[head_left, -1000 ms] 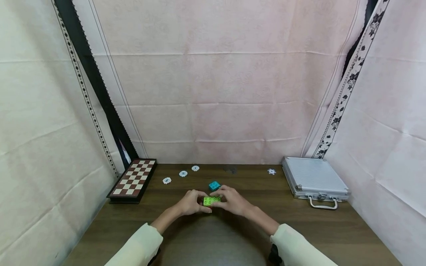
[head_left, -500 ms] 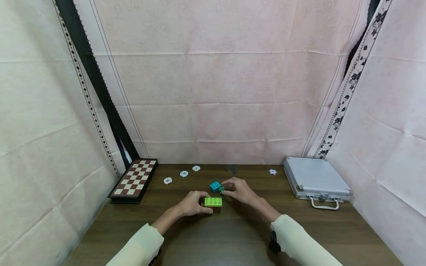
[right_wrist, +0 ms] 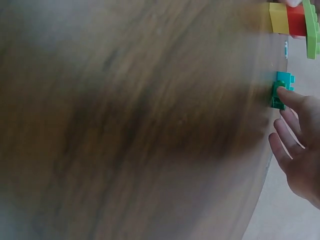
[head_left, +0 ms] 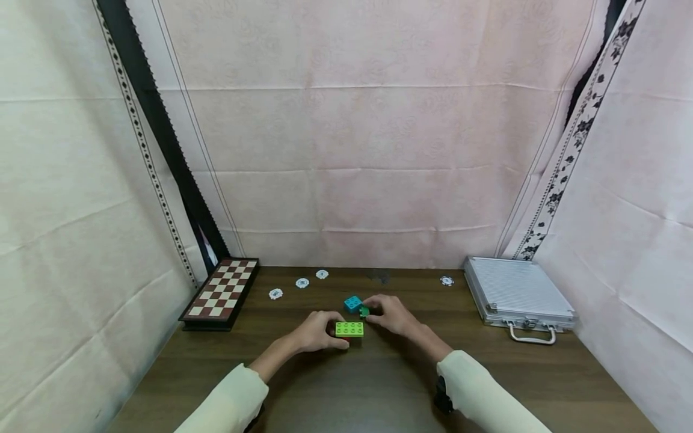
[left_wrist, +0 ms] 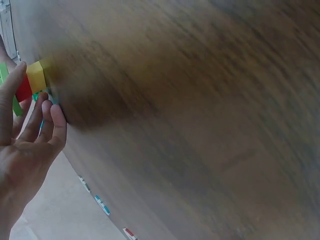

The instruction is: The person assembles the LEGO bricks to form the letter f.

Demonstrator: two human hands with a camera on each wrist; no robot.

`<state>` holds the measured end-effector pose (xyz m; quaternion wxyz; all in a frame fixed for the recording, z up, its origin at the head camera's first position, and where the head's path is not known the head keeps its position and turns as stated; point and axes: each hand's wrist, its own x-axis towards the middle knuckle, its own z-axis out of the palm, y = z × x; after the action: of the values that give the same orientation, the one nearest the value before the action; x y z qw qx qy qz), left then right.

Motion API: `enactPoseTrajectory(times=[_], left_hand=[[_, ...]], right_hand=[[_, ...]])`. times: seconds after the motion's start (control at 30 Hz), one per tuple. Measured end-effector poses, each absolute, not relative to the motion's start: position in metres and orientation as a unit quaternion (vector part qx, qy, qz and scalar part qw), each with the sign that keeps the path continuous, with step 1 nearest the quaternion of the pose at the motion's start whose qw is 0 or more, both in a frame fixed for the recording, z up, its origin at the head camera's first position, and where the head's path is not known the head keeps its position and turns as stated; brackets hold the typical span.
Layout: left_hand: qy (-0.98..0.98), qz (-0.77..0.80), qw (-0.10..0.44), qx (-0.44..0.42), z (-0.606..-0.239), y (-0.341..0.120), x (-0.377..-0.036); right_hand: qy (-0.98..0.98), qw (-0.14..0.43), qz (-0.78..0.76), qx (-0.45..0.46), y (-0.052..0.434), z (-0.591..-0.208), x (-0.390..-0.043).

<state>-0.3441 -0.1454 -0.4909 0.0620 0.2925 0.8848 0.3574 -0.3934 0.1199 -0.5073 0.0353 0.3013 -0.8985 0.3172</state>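
My left hand (head_left: 314, 332) grips a short stack of toy building bricks by its left side. On top of the stack is a lime-green brick (head_left: 349, 329); beneath it the left wrist view shows a red brick (left_wrist: 23, 91) and a yellow brick (left_wrist: 36, 77) at the bottom. Just behind and to the right, my right hand (head_left: 394, 316) pinches a small dark green brick (head_left: 364, 312) between thumb and fingers. That piece sits right beside a blue brick (head_left: 353, 304) on the table. In the right wrist view the thumb covers part of the green brick (right_wrist: 278, 102).
A chessboard box (head_left: 221, 290) lies at the table's left, a silver case (head_left: 518, 291) with its handle forward at the right. Several poker chips (head_left: 302, 282) are spread towards the back edge of the wooden table (head_left: 346, 391). Light cloth (head_left: 346, 150) hangs behind and on both sides.
My right hand has left the lime-green brick, moved back and right, and taken hold of the dark green brick beside the blue one. My left hand keeps its grip on the stack.
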Motion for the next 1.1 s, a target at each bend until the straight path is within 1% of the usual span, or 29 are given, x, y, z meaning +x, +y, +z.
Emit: enactPoseTrajectory(times=[0.27,0.4,0.7,0.87,1.1], left_hand=[[0.883,0.361,0.045,0.297,-0.483,-0.146,-0.344],[0.884,0.358,0.038,0.296,-0.481,-0.145,-0.345],[0.887,0.366,0.038,0.28,-0.483,-0.144,-0.347],[0.884,0.376,0.043,0.274,-0.484,-0.146,-0.348],[0.884,0.377,0.043,0.274,-0.486,-0.146,-0.35]], right_hand=[[-0.912,0.043,0.268,0.306,0.127,-0.508,-0.389],[-0.91,0.048,0.277,0.305,0.127,-0.509,-0.388],[-0.913,0.04,0.272,0.3,0.124,-0.508,-0.387],[-0.904,0.034,0.299,0.302,0.127,-0.501,-0.384],[-0.88,0.061,0.333,0.332,0.126,-0.485,-0.38]])
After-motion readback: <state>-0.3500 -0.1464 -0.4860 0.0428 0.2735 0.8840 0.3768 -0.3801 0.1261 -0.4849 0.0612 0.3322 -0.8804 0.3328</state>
